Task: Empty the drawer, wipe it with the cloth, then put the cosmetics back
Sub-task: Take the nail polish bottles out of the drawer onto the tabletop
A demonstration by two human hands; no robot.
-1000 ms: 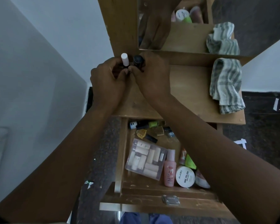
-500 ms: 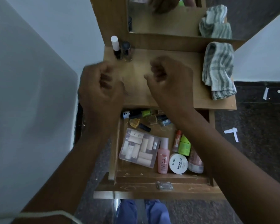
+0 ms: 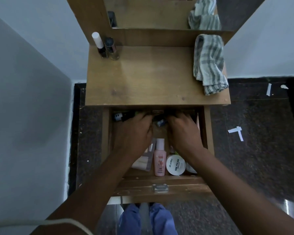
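Note:
The wooden drawer (image 3: 176,183) stands pulled out under the tabletop (image 3: 151,78). Both hands reach into its back part. My left hand (image 3: 134,131) lies over dark little bottles (image 3: 120,117); my right hand (image 3: 183,131) is beside it, with a small dark bottle (image 3: 160,122) between them. The fingertips are in shadow, so any grip is hidden. Nearer the front lie a pink bottle (image 3: 159,158), a white nail polish jar (image 3: 175,164) and a clear box of tubes (image 3: 145,161). Two small bottles (image 3: 105,46) stand at the tabletop's back left. The striped cloth (image 3: 209,63) lies at its right.
A mirror (image 3: 151,12) rises behind the tabletop and reflects the cloth. A pale wall (image 3: 24,99) runs close along the left. The dark floor (image 3: 253,150) to the right carries white paper scraps. My blue-trousered legs (image 3: 146,219) are below the drawer front.
Both hands let go of the two small bottles on the tabletop, drew back, and have now gone down into the back of the drawer.

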